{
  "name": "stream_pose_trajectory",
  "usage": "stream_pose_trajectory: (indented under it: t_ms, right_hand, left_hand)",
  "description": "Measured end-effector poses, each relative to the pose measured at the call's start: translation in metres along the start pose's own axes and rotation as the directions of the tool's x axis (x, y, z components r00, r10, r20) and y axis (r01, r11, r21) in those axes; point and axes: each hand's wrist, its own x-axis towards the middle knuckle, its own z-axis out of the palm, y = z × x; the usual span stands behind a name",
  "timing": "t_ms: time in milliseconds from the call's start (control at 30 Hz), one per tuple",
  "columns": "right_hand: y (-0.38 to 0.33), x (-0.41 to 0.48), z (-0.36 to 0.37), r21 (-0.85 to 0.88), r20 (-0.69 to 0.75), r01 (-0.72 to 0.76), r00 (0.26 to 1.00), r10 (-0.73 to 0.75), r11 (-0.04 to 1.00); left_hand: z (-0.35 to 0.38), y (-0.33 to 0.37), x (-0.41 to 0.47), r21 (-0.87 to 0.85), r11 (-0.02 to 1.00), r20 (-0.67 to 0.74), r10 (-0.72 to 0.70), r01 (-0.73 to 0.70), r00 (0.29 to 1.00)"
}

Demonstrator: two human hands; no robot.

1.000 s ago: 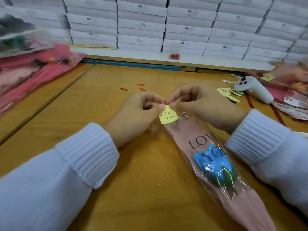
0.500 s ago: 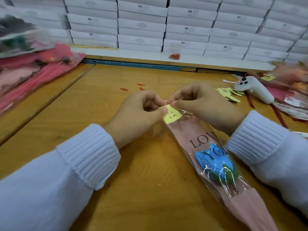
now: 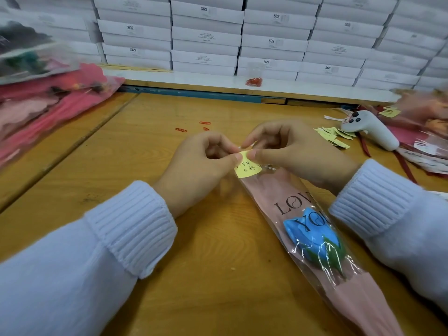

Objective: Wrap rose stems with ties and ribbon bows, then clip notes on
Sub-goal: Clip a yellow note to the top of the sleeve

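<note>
A pink cellophane sleeve (image 3: 286, 197) printed "LOVE YOU" lies on the wooden table (image 3: 194, 275), running from centre to lower right, with a blue rose (image 3: 308, 236) inside it. A small yellow note (image 3: 248, 168) with handwriting sits at the sleeve's narrow top end. My left hand (image 3: 201, 166) pinches the note's top edge between thumb and forefinger. My right hand (image 3: 295, 151) pinches the same spot from the right, fingertip to fingertip with the left. Whether a clip sits between the fingers is hidden.
Red paper clips (image 3: 191, 127) lie loose beyond my hands. More yellow notes (image 3: 334, 137) and a white controller (image 3: 371, 129) lie at right beside wrapped flowers (image 3: 426, 112). Bagged pink flowers (image 3: 48, 100) pile at left. Stacked white boxes (image 3: 206, 35) line the back.
The note has shifted slightly: its top edge now sits right between both thumbs, and my right fingers have closed in on it. The sleeve has barely moved.
</note>
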Motion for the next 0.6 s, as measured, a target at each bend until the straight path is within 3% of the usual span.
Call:
stream_pose_trajectory:
  t_ms: [600]
  right_hand:
    - [-0.0001,0.0002,-0.0001,0.062,0.021,-0.056,0.998,0.055,0.997]
  left_hand:
    - [0.0001,0.003,-0.0008,0.04,0.999,0.004,0.017,-0.017,1.0]
